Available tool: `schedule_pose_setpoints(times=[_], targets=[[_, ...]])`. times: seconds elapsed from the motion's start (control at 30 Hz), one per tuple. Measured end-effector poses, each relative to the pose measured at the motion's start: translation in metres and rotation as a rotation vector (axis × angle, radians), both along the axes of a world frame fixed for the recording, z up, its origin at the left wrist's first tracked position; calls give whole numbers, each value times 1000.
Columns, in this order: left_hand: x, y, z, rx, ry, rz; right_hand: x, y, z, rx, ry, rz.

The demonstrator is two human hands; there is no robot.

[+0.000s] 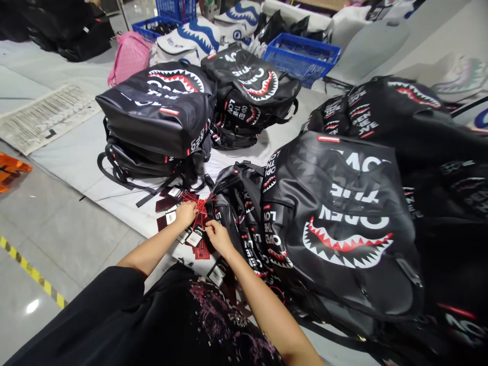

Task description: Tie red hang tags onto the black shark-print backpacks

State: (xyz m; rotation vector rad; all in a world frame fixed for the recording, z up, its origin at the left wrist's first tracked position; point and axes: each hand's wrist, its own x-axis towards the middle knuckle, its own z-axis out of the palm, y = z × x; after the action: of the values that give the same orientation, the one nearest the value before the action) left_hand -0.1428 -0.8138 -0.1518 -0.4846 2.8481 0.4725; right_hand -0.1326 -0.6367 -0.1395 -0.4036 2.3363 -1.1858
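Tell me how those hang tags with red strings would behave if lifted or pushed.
The hang tags would probably feel light, being small and flat. Their thin red strings look criss-crossed, so they may tangle when lifted. The tags lie loosely overlapped, so a push might slide them apart.

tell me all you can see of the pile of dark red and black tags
The rectangular dark red and black tags look like card; several carry white labels too small to read. Thin red strings tangle over their far end. The tags overlap loosely on the white-covered table, beside a black, letter-printed backpack. The left hand is at the strings; the right hand at the pile's right edge, grip unclear.
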Motion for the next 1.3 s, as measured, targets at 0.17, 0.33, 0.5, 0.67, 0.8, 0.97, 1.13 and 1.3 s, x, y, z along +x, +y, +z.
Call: schedule_pose_setpoints(times=[0.17,0.33,0.5,0.67,0.8,0.97,1.13,1.3], targets=[[-7,-10,7,37,-43,-32,-30,-39,-15,340,-19,1],[-20,-3,8,-56,88,-91,-49,-66,-21,542,60,-24],[-48,-2,-5,154,87,-178,-54,-68,-23,556,76,-3],[-62,-4,-16,330,51,-64,-49,-56,-17,542,128,-20],[-62,0,-18,360,63,77,-56,-40,-17,268,-50,-76],[-59,9,-17,342,80,111,-55,-28,-15,95,-219,-94],[-67,-4,-8,264,79,209,-15,-34,2,-77,-307,3],[-64,-14,17,244,172,120,13,-9,21,-406,-381,-246]])
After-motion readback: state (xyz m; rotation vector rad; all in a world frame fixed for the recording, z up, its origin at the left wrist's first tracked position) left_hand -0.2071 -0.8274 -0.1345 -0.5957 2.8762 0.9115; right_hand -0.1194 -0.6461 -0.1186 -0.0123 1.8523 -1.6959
